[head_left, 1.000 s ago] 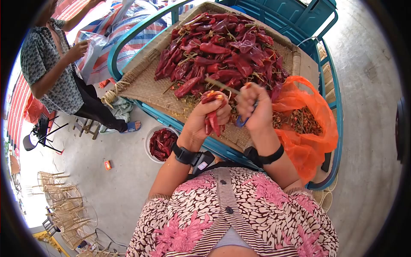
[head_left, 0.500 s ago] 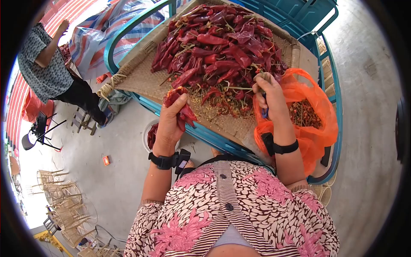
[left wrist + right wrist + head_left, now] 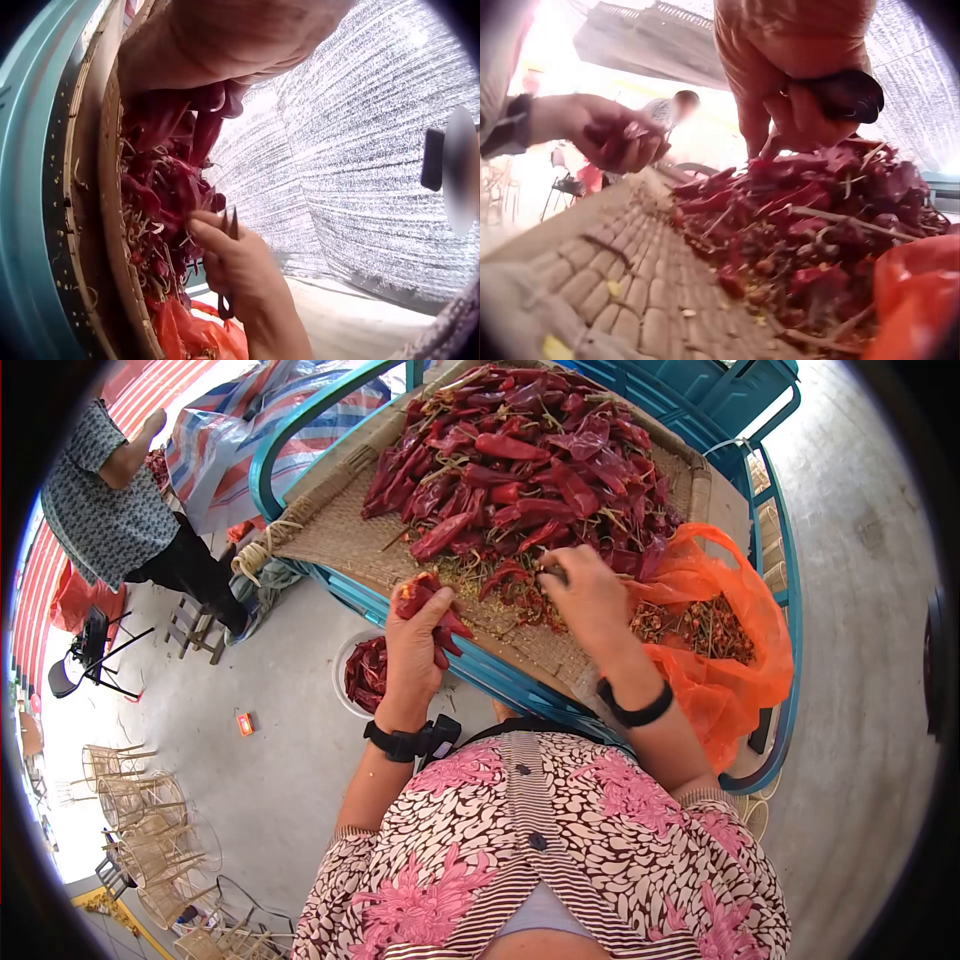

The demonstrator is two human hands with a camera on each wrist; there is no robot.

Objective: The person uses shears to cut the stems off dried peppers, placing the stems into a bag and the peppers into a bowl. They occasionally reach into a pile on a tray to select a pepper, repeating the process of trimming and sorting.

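Dried red chili peppers (image 3: 447,628), bunched together, are gripped in my left hand (image 3: 408,660) near the tray's front edge. In the left wrist view the lower ends of these peppers (image 3: 206,127) hang below the palm. My right hand (image 3: 590,600) holds scissors, whose blades (image 3: 231,223) stick up past the thumb in the left wrist view. Its fingertips are right at the near edge of the big chili pile (image 3: 520,470). A dark scissor handle (image 3: 844,97) crosses the palm in the right wrist view.
The pile lies on a woven tray (image 3: 345,535) across a teal cart (image 3: 262,470). An orange bag (image 3: 765,650) of stems and scraps stands at the right. Below left, a white basin (image 3: 340,685) holds cut chilies. Another person (image 3: 115,510) stands far left, near stools.
Both hands moved apart after working together over the tray; my left hand kept its peppers. My right hand went toward the orange bag, then back left to the pile.
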